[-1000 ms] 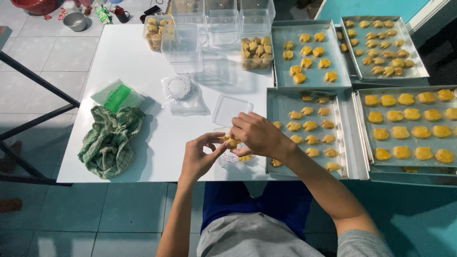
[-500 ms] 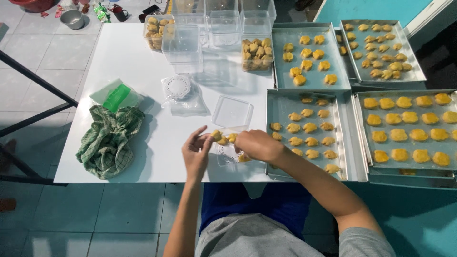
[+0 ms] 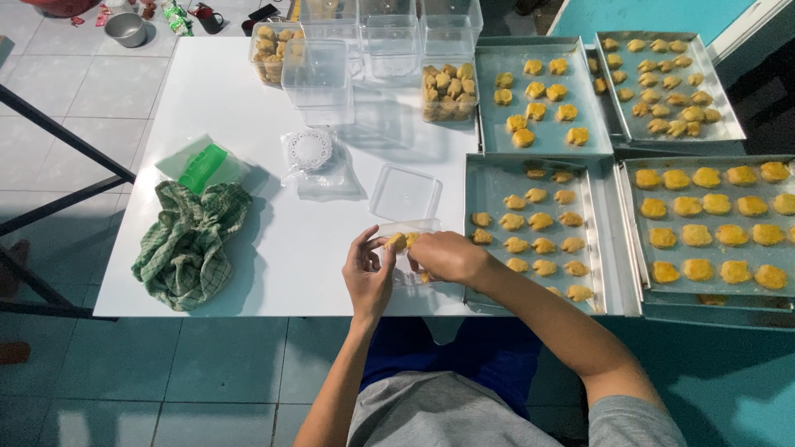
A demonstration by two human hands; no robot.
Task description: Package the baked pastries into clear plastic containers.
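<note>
White table (image 3: 248, 99): both hands have drawn together over clear tub (image 3: 406, 248); left hand (image 3: 368, 277) and right hand (image 3: 443, 255) pinch one yellow cookie (image 3: 397, 242)

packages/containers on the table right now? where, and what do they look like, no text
Clear plastic box: front edge, between left hand and right hand, cookies inside.
Clear square lid: just behind that box.
Filled clear tubs: far side, packed with yellow cookies.
Empty clear tubs: far side, stacked.
Clear bag of white doilies: centre.
Green packet: left, beside checked cloth.
</note>
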